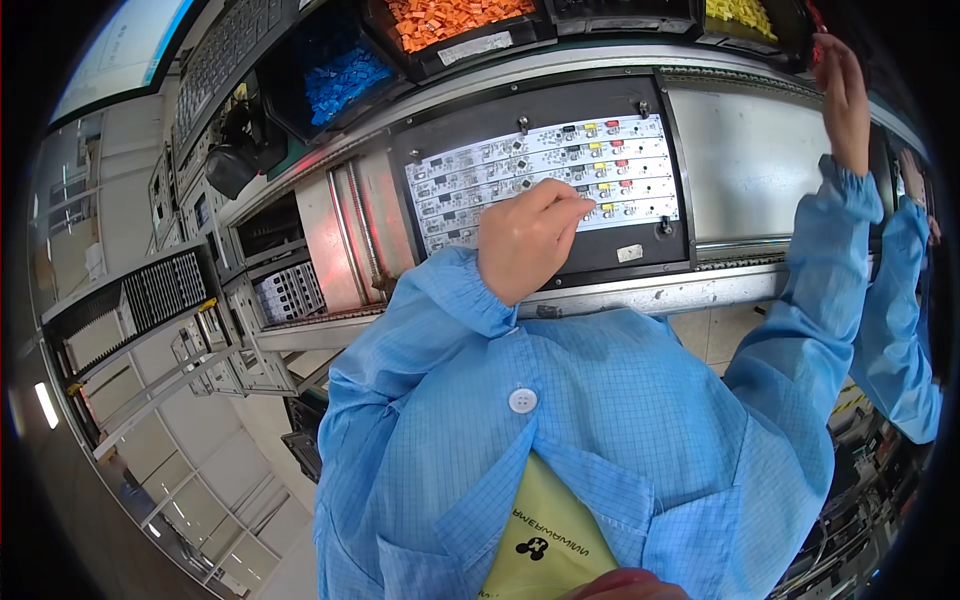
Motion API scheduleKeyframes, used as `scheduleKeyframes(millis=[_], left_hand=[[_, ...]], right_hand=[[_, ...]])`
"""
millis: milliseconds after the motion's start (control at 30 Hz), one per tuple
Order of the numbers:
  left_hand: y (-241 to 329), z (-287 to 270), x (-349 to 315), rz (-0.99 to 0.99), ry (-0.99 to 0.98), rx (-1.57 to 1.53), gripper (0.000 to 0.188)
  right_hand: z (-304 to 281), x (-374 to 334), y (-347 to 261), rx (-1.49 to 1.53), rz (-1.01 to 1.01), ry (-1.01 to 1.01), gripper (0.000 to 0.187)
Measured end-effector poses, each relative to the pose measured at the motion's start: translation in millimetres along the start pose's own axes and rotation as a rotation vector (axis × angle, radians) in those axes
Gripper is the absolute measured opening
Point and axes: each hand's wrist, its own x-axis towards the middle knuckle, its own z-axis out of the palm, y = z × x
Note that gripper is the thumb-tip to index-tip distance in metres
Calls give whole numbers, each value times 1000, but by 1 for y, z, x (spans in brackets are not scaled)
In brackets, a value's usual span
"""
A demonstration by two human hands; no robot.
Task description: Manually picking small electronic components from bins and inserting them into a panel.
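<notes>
My left hand (530, 240) is over the lower rows of the white circuit boards (540, 157). Its thumb and index finger are pinched together beside a yellow connector (607, 210); whatever is between them is hidden. Several board strips lie side by side in a black carrier frame (590, 98), with small black, yellow and red connectors along their right part. At the upper right, my right hand (846, 105) reaches up with bent fingers drawn together. Small red parts (818, 22) show by its fingertips, and I cannot make out what it grips.
Dark bins along the back hold blue parts (342, 82), orange parts (450, 18) and yellow parts (742, 16). A metal rail (660, 292) runs along the front edge. Left are a keyboard (225, 55) and a screen (118, 50). Another person's blue sleeve (900, 310) is at far right.
</notes>
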Motion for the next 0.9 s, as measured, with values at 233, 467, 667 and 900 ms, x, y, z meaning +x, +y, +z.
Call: scheduleKeyframes(millis=[233,467,667,900], left_hand=[[-3,2,0,13,3,28,17],[-7,2,2,-76,3,-121,10],[-4,-4,2,3,-53,-11,13],[-9,-31,6,55,-244,-92,37]], right_hand=[[82,-91,-120,452,217,-392,27],[106,-120,-119,537,433,-569,28],[119,-123,-120,607,547,-444,28],[118,-132,-121,541,566,-419,33]])
